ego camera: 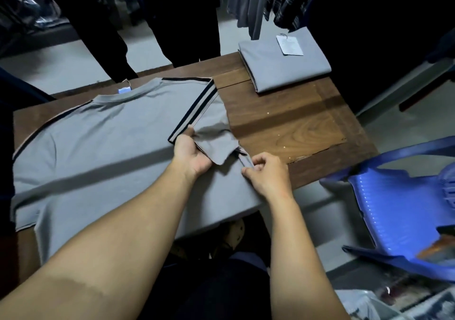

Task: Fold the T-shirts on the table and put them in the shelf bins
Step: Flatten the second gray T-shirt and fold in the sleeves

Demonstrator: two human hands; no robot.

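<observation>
Grey T-shirt (98, 147) lay on worktop (283, 122), long axis near-to-far, collar far; left hand (194, 153) and right hand (267, 175) fingers pinched its sleeve (216, 137).

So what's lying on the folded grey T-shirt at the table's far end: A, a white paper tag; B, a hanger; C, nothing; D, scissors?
A: a white paper tag rests on top of the folded grey T-shirt at the far right corner of the wooden table.
</observation>
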